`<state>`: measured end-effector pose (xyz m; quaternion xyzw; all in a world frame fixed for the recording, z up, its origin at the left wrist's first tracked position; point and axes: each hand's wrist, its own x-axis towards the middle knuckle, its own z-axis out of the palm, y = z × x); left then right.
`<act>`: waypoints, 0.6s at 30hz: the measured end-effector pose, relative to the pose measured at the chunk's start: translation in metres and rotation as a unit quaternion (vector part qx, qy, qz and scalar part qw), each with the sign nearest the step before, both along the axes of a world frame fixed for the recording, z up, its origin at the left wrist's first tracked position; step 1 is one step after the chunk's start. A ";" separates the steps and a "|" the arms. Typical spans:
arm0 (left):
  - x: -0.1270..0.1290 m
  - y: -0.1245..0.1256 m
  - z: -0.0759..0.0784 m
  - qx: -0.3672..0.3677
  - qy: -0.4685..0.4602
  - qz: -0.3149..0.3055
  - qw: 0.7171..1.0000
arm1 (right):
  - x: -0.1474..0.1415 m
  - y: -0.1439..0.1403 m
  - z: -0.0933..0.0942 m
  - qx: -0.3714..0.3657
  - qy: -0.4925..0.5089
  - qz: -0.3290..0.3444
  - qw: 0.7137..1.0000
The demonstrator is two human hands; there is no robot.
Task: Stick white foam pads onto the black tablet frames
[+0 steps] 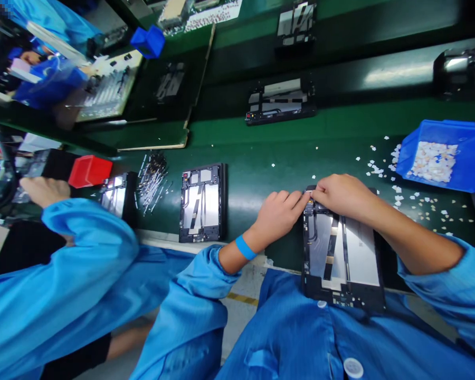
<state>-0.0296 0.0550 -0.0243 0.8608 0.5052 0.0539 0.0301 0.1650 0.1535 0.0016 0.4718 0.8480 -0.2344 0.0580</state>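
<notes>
The tablet frame (342,258) lies at the table's near edge, hanging over the lap. Both hands meet at its far-left corner, at about 11 o'clock on the frame. The right hand (342,196) has its fingertips pinched there; what they pinch is too small to tell. The left hand (279,216) rests curled at the frame's left side, fingers touching that corner. A blue bin (471,153) of white scraps stands at 2 o'clock from the hands.

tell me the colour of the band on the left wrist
Blue, on the wristband; the head view shows it.
</notes>
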 end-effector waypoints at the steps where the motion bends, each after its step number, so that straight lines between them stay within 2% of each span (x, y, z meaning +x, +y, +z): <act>1: 0.001 -0.001 0.002 -0.003 0.013 -0.013 1.000 | 0.003 -0.003 -0.002 0.012 0.010 0.002 1.000; 4: 0.007 0.001 0.011 -0.017 0.022 -0.042 0.999 | 0.018 -0.015 -0.010 0.084 0.062 0.016 0.994; 7: 0.008 0.008 0.020 -0.041 -0.009 -0.058 0.997 | 0.037 -0.025 -0.020 0.158 0.133 0.095 0.974; 9: 0.005 0.013 0.023 -0.053 -0.028 -0.050 0.997 | 0.045 -0.029 -0.025 0.183 0.147 0.141 0.962; 13: -0.004 0.013 0.015 -0.053 -0.090 0.012 0.994 | 0.048 -0.033 -0.026 0.216 0.108 0.191 0.951; 18: -0.007 -0.004 -0.003 -0.029 -0.179 0.081 0.980 | 0.045 -0.032 -0.024 0.240 0.092 0.223 0.941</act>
